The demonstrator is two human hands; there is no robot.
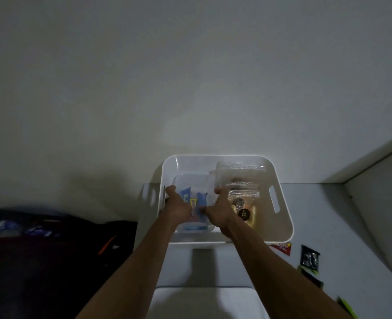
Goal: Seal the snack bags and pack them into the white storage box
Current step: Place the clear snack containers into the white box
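The white storage box [282,201] stands on a pale table against the wall. Inside its left half sits a clear plastic container [191,180] holding blue and yellow snack packets [198,202]. My left hand [177,203] grips that container's left side and my right hand [217,209] grips its right side. The right half of the box holds clear sealed snack bags [242,192] with dark round snacks showing through.
Loose snack packets lie on the table right of the box: a red one [282,247], a black one [309,259] and green-edged ones [314,280]. A white lid or surface [204,302] lies near me. Dark bedding [41,249] fills the left.
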